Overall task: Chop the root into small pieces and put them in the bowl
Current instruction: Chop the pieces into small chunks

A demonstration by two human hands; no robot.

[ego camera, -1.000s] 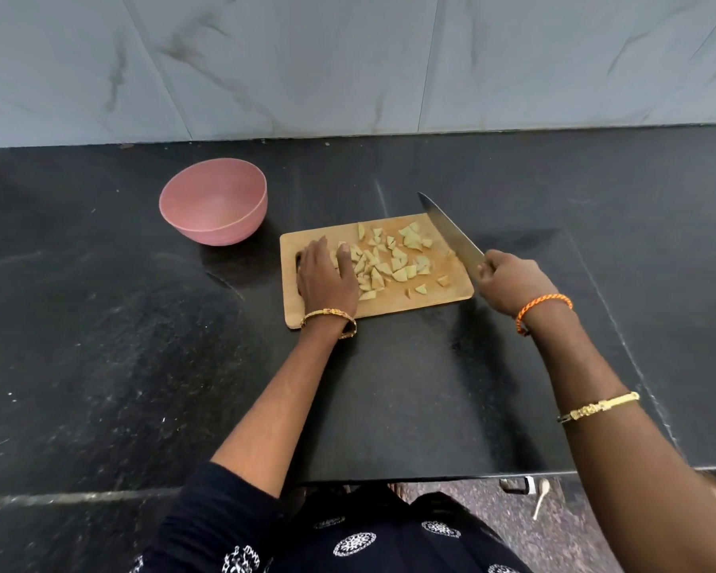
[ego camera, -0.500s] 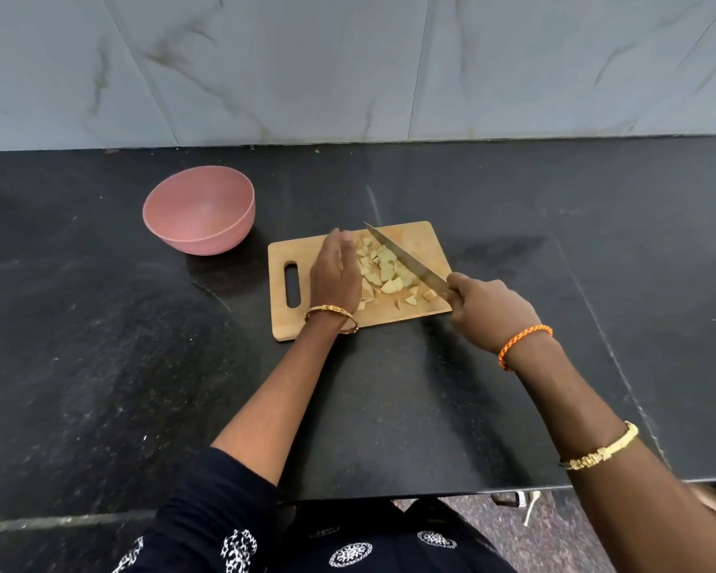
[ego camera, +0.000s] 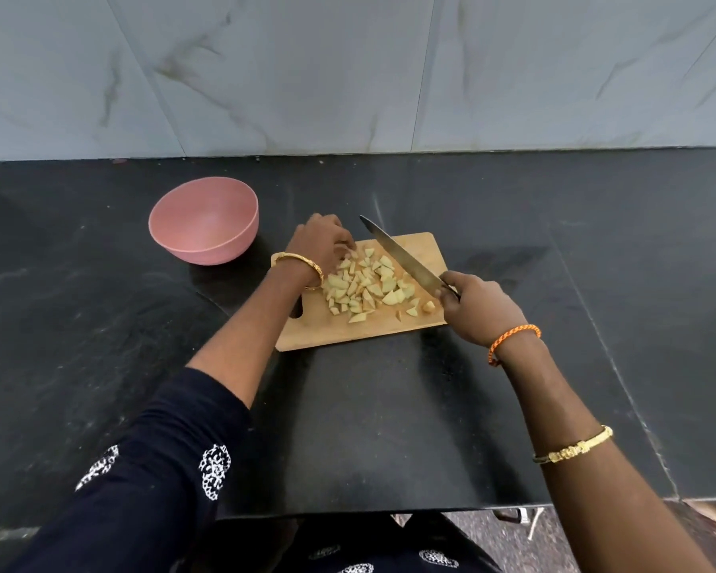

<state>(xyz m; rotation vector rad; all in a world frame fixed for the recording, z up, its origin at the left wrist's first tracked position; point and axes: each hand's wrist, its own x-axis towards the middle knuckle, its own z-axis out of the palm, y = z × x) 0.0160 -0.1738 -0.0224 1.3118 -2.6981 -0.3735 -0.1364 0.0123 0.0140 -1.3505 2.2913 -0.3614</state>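
Left hand (ego camera: pixel 321 246) shifted; bowl (ego camera: pixel 204 221) empty.

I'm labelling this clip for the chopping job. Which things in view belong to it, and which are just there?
Part of the job:
- root pieces
- cutting board
- knife in the right hand
- pink bowl
- left hand

Just there:
- black counter
- tiled wall

Both arms reach forward, the left hand (ego camera: pixel 321 246) palm down with fingers curled at its far side, the right hand (ego camera: pixel 478 308) fisted, knuckles up.
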